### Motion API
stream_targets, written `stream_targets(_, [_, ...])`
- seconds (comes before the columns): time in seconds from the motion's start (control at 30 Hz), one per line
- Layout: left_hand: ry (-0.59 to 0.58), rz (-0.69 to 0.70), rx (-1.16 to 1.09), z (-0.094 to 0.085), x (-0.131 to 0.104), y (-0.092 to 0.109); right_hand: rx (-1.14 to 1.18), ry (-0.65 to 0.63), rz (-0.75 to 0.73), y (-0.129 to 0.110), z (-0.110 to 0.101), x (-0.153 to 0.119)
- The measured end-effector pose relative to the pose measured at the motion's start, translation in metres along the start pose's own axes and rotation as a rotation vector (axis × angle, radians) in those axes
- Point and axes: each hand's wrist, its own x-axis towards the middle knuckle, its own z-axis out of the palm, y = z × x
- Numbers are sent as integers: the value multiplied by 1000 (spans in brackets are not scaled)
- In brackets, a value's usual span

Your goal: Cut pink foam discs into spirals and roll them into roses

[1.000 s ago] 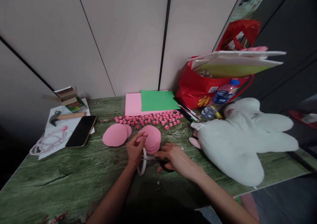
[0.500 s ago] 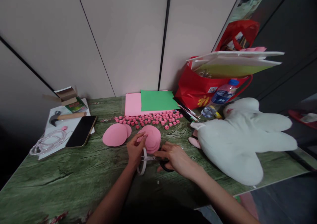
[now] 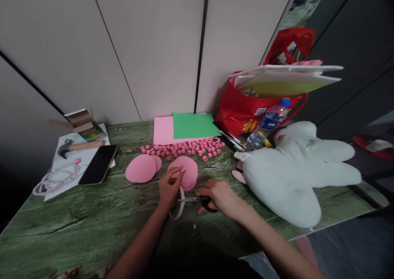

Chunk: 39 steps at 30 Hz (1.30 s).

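My left hand (image 3: pixel 168 187) is closed, thumb and finger pinched over a stack of round pink paper pieces (image 3: pixel 191 173). A white ring like a tape roll (image 3: pixel 181 208) hangs at its lower fingers, partly hidden by the hand. What lies between the fingertips is too small to make out. My right hand (image 3: pixel 221 197) grips black-handled scissors (image 3: pixel 192 199), their blades pointing left across the white ring. Beside the stack on the left lie more pink paper circles (image 3: pixel 140 169). Several small rolled pink paper pieces (image 3: pixel 188 148) are spread behind it.
Pink (image 3: pixel 163 131) and green paper sheets (image 3: pixel 195 126) lie at the wall. On the left are a phone (image 3: pixel 98 164), a hammer (image 3: pixel 80 146), bead strands (image 3: pixel 58 178) and an opened box (image 3: pixel 88 127). A red bag (image 3: pixel 235 110), a bottle (image 3: pixel 272 116) and a white plush toy (image 3: pixel 283 180) stand right.
The scissors and my right hand have shifted slightly right, and the blades show more clearly across the white ring. My left hand keeps its pinch. The whole view has shifted a little.
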Motion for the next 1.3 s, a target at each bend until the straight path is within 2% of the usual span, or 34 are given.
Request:
stream_targets(0.17, [-53, 113, 106, -2, 0, -3, -113, 88, 81, 12, -11, -11])
stream_targets(0.33, [-36, 203, 231, -6, 4, -7, -280, -97, 225, 31, -17, -25])
stream_targets(0.43, [-50, 259, 303, -7, 4, -8, -275, -134, 256, 40, -13, -30])
stream_targets(0.73, [-96, 374, 459, -7, 1, -5, -208, -35, 315, 36, -14, -22])
stream_targets(0.97, [-129, 407, 520, -8, 0, -2, 26, -52, 218, 38, 5, -14])
stream_targets(1.3, [-156, 427, 524, -6, -3, -1, 82, -80, 199, 44, 9, -12])
